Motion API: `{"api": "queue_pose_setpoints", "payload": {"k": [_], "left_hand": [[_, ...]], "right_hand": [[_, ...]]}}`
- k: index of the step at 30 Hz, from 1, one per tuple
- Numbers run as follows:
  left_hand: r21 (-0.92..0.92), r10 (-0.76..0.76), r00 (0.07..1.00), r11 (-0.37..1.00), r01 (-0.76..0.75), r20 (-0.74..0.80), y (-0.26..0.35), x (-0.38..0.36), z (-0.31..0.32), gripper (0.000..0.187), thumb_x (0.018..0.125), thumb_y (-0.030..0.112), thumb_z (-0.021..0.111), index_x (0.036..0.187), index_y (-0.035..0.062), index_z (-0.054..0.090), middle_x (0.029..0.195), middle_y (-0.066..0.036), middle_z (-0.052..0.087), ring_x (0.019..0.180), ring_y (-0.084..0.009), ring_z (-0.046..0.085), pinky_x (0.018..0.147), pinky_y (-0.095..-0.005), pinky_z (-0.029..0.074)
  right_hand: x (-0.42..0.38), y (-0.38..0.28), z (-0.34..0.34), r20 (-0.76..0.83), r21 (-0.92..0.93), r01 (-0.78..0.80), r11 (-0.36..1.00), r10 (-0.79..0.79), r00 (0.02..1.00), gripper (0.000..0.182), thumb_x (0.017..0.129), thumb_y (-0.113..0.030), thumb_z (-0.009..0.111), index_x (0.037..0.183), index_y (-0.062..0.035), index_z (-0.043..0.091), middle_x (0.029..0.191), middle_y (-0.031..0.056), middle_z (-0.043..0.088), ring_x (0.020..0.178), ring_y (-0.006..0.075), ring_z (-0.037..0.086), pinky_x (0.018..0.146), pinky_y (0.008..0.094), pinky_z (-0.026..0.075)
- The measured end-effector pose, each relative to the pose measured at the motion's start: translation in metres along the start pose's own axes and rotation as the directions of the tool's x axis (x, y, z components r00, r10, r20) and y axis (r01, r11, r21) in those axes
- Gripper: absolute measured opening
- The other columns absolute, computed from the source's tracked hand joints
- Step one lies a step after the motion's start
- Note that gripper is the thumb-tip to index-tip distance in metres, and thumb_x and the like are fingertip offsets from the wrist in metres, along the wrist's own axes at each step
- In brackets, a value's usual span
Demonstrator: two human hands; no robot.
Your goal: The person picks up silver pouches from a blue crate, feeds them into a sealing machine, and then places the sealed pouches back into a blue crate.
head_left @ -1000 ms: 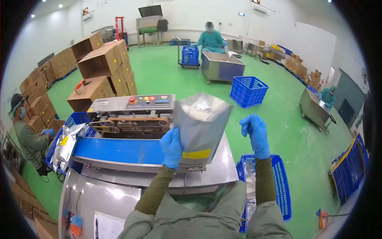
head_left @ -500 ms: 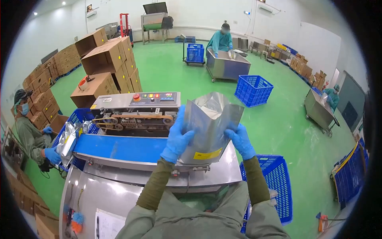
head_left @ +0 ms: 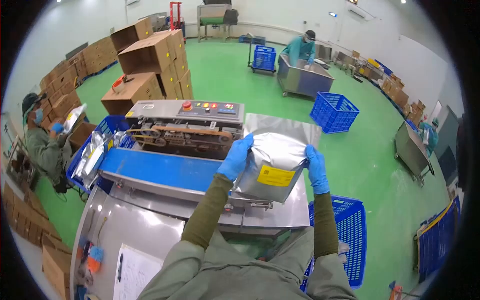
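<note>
Both hands wear blue gloves and hold a silver foil pouch [head_left: 276,160] between them. The left hand [head_left: 237,156] is closed on the pouch's left edge, and the right hand [head_left: 316,168] is closed on its right edge, with a yellow label [head_left: 276,176] between the two. Just beyond the left hand stands the sealing machine [head_left: 187,123], and its blue conveyor belt [head_left: 159,169] runs to the left of that hand. Below the right hand is a blue crate [head_left: 353,235] on the green floor.

The foil pouch [head_left: 277,155] is silver with a yellow label [head_left: 275,176]. Both gloves are blue, like the conveyor belt [head_left: 160,169] and the crate [head_left: 351,235]. The floor [head_left: 370,165] is green.
</note>
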State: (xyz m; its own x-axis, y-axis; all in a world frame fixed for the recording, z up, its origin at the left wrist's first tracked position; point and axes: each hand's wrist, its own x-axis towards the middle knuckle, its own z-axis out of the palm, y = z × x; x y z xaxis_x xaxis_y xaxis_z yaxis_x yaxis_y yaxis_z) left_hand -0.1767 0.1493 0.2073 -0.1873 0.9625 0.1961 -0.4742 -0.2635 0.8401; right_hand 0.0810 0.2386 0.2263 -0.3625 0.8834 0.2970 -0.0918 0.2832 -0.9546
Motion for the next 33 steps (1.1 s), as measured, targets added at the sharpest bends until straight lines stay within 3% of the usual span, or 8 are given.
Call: {"api": "queue_pose_setpoints", "payload": {"k": [3,6,9,19,23,26,32,33], "left_hand": [[0.037,-0.071,0.99,0.996,0.076,-0.12,-0.007,0.001,-0.014,0.029,0.093,0.025,0.047,0.105,0.0003,0.059,0.098,-0.004,0.063,0.083,-0.0136,0.058,0.076,-0.0284,0.047],[0.84,0.503,0.811,0.264,-0.474,0.299,-0.025,-0.011,-0.041,0.019,0.09,0.018,0.05,0.087,0.0007,0.056,0.067,-0.007,0.053,0.063,-0.0131,0.048,0.055,-0.032,0.04],[0.317,0.002,0.992,0.948,0.039,-0.127,-0.079,-0.012,-0.097,0.023,0.09,0.022,0.049,0.085,0.0008,0.057,0.066,-0.004,0.05,0.059,-0.0141,0.045,0.053,-0.0311,0.038],[0.349,-0.204,0.869,0.856,0.381,-0.45,0.005,-0.024,-0.135,0.037,0.092,0.041,0.048,0.082,0.0071,0.06,0.069,-0.001,0.05,0.064,-0.012,0.045,0.058,-0.0278,0.04],[0.814,0.212,0.927,0.563,0.143,-0.309,0.053,-0.082,-0.147,0.03,0.09,0.028,0.049,0.103,0.0021,0.058,0.094,-0.01,0.058,0.08,-0.0203,0.05,0.072,-0.0327,0.043],[0.948,0.116,0.967,-0.201,0.248,-0.229,0.063,-0.087,-0.019,0.035,0.091,0.014,0.043,0.121,-0.0016,0.05,0.118,-0.017,0.054,0.096,-0.0273,0.054,0.082,-0.0348,0.044],[0.962,0.027,0.963,-0.065,-0.266,0.269,-0.086,-0.14,0.125,0.076,0.088,0.049,0.042,0.141,0.0001,0.019,0.147,-0.019,0.02,0.135,-0.0319,0.02,0.111,-0.0395,0.014],[0.857,-0.099,0.929,-0.361,-0.368,0.358,-0.093,-0.123,0.142,0.078,0.088,0.053,0.04,0.142,0.001,0.018,0.148,-0.018,0.019,0.136,-0.0332,0.017,0.112,-0.0404,0.011]], "right_hand": [[0.0,-0.01,0.007,0.019,-0.06,-0.098,0.993,0.099,0.995,0.041,0.093,-0.038,0.047,0.101,-0.0006,0.061,0.079,0.0037,0.063,0.062,0.0097,0.058,0.053,0.0221,0.047],[0.001,0.017,0.015,0.019,-0.116,-0.151,0.982,0.154,0.988,0.039,0.092,-0.039,0.047,0.088,-0.0033,0.062,0.067,0.0032,0.06,0.051,0.0093,0.052,0.044,0.0231,0.042],[-0.008,0.043,0.033,0.038,-0.173,-0.3,0.938,0.311,0.95,0.039,0.091,-0.037,0.047,0.076,-0.004,0.062,0.062,0.0048,0.059,0.044,0.0102,0.046,0.04,0.0251,0.037],[0.021,0.089,0.108,0.163,-0.245,-0.127,0.961,0.17,0.972,0.049,0.092,-0.038,0.043,0.077,0.0043,0.062,0.058,0.0044,0.052,0.053,0.0127,0.048,0.049,0.0304,0.039],[-0.039,0.025,0.091,0.285,0.232,-0.546,0.805,0.48,0.83,0.044,0.09,-0.044,0.048,0.094,-0.0014,0.059,0.083,0.0066,0.058,0.065,0.016,0.061,0.054,0.0278,0.05],[-0.106,0.053,0.074,0.107,0.553,-0.423,0.717,0.443,0.89,0.041,0.09,-0.044,0.048,0.098,-0.0041,0.055,0.085,0.0068,0.057,0.073,0.0165,0.058,0.062,0.0306,0.051],[-0.158,0.016,0.056,0.195,0.963,-0.252,0.099,0.388,0.901,0.07,0.089,-0.061,0.033,0.124,-0.0014,0.047,0.117,0.0178,0.054,0.106,0.0296,0.053,0.094,0.043,0.042],[-0.162,0.019,0.023,0.22,0.975,-0.217,-0.043,0.296,0.929,0.073,0.09,-0.06,0.03,0.129,0.0001,0.041,0.122,0.019,0.051,0.11,0.0318,0.051,0.097,0.0433,0.039]]}}
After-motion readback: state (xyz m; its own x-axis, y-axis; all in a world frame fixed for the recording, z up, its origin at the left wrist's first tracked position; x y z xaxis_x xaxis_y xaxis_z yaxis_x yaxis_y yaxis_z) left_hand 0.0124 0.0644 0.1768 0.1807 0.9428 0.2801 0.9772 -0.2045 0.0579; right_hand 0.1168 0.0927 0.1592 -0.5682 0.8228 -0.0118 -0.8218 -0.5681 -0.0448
